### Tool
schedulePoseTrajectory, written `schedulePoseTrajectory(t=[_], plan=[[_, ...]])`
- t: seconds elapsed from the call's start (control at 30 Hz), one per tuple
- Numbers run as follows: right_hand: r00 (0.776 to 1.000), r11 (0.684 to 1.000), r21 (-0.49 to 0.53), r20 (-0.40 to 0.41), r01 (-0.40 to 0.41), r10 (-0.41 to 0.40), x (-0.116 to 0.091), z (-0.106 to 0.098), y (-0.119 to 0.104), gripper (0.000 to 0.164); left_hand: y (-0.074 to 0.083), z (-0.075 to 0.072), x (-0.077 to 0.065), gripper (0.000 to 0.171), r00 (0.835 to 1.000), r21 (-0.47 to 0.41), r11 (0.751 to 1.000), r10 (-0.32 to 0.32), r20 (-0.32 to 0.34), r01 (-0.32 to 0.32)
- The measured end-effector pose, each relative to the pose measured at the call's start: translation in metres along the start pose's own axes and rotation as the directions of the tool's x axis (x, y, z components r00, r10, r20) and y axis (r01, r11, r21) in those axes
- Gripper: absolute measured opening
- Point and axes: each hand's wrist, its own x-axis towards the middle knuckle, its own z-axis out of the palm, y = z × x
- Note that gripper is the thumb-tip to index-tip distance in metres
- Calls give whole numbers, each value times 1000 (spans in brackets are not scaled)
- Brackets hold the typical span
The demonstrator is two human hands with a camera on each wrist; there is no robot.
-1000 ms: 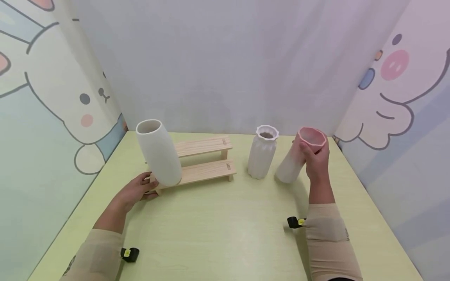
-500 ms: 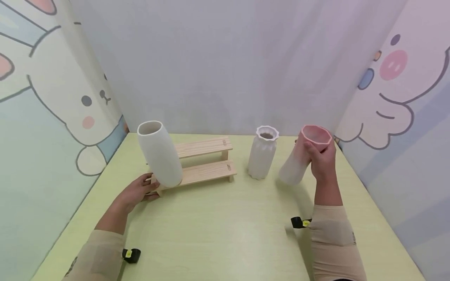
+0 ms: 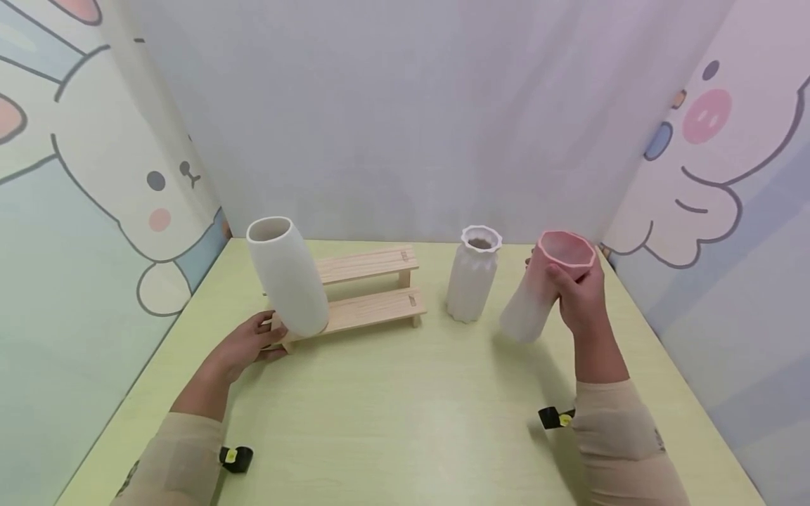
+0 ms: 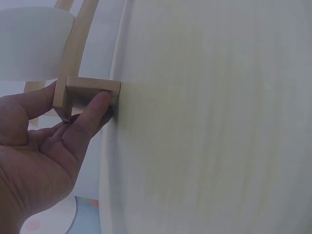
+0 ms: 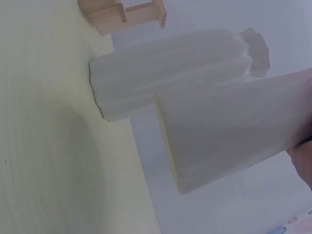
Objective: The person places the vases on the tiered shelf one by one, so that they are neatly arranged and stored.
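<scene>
My left hand (image 3: 245, 344) grips the left end of a two-step wooden stand (image 3: 373, 309); in the left wrist view the fingers (image 4: 87, 119) curl about its front leg (image 4: 92, 85). On the stand's lower step, at that end, stands a tall plain white vase (image 3: 287, 277). My right hand (image 3: 581, 295) holds a pink-and-white vase (image 3: 528, 306) near its faceted pink rim, tilted in the head view. Its base hangs above the table in the right wrist view. Left of it a white fluted vase (image 3: 471, 281) with a scalloped rim stands upright on the table.
The pale green table (image 3: 380, 422) runs back to a plain light curtain (image 3: 392, 126). Cartoon-printed side panels (image 3: 715, 211) rise at the left and right. A black wrist camera (image 3: 237, 459) juts from the left sleeve, another black camera (image 3: 552, 418) from the right.
My right hand has shifted right and slightly nearer with the pink-and-white vase, widening the gap to the fluted vase. The left hand and stand keep their places.
</scene>
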Motion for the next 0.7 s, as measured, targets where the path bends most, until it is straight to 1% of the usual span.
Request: schedulePoseTrajectory(t=[0.27, 0.4, 0.47, 0.6, 0.7], plan=[[999, 1000, 5, 50, -20, 20, -3, 10, -3, 58, -2, -1, 1, 79, 1000, -9, 1000, 4, 0, -4], [995, 999, -28, 97, -38, 40, -4, 17, -7, 54, -2, -2, 1, 79, 1000, -6, 1000, 2, -1, -2], [993, 999, -27, 112, -42, 45, -4, 20, -9, 52, -1, -2, 0, 79, 1000, -3, 1000, 0, -1, 0], [991, 998, -8, 124, -55, 56, -5, 29, -12, 54, 0, -2, 0, 79, 1000, -2, 1000, -4, 1, 4], [989, 997, -18, 127, -73, 74, -6, 37, -13, 56, 0, -2, 1, 79, 1000, -6, 1000, -4, 4, 4]])
